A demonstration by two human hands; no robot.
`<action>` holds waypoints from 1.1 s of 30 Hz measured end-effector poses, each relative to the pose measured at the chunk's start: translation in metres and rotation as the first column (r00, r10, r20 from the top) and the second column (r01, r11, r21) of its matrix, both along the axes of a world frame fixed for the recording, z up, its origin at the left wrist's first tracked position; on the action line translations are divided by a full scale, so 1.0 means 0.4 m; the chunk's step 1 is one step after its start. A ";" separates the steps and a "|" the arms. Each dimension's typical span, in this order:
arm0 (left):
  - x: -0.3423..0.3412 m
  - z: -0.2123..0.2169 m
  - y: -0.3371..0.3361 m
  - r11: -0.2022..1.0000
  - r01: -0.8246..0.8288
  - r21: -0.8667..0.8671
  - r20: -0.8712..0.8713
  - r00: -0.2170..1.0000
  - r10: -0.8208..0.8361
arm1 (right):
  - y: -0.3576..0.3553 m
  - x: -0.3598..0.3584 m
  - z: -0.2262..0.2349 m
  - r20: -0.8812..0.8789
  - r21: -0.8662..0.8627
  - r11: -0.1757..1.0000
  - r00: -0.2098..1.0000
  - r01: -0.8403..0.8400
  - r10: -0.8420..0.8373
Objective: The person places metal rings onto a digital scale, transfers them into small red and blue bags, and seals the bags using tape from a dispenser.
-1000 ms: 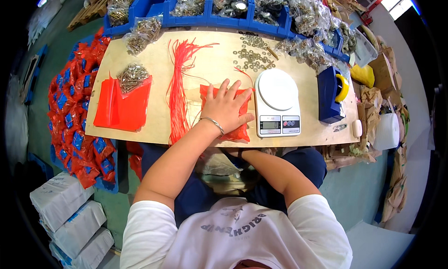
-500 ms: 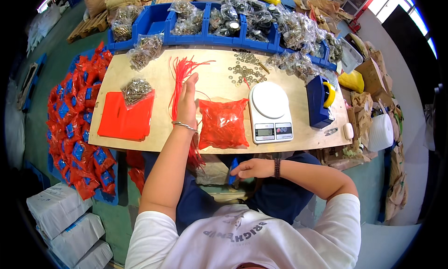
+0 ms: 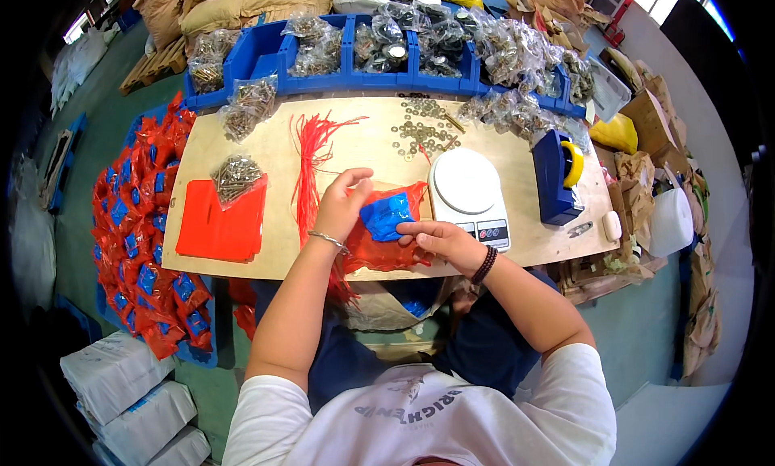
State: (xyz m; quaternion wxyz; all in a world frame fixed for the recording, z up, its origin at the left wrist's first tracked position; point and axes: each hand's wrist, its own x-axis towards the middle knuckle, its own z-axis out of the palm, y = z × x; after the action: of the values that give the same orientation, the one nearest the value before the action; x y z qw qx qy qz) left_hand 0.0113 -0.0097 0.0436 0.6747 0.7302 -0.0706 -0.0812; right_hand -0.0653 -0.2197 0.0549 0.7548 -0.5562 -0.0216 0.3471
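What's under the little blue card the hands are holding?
A red plastic bag lies under the blue card, held by the left hand and right hand. The bag's contents are covered.

Bare counter (image 3: 363, 147) lies ahead of my fingers, between the red ties (image 3: 311, 163) and the loose washers (image 3: 424, 131). The scale (image 3: 467, 193) blocks my right, the tape dispenser (image 3: 557, 175) beyond it. Left, past the ties, red sheets (image 3: 218, 224) and a screw bag (image 3: 236, 175) fill the space. Blue bins (image 3: 323, 70) wall the far edge.

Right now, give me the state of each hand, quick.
Left hand: fingers pinching the top edge of the red plastic bag.
Right hand: holding the small blue packet at that bag.
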 end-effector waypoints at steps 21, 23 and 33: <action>-0.153 0.003 -0.110 0.501 -0.147 0.853 0.465 0.652 -0.599 | -0.011 -0.083 0.019 0.167 -0.257 0.964 0.980 -0.062 0.108; -0.152 -0.003 -0.120 0.493 -0.166 0.854 0.467 0.663 -0.586 | -0.045 -0.080 0.045 0.267 -0.356 0.935 0.958 -0.006 0.107; -0.156 -0.013 -0.120 0.442 -0.237 0.865 0.480 0.645 -0.595 | -0.606 -0.091 0.033 0.895 -0.035 0.048 0.053 0.998 -0.442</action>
State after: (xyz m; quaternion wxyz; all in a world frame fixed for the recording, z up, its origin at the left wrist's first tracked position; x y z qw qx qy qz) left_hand -0.0510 -0.0576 0.0386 0.0899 0.9168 -0.3710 0.1174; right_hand -0.1019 -0.4620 0.0679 0.4539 -0.7697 0.1584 -0.4200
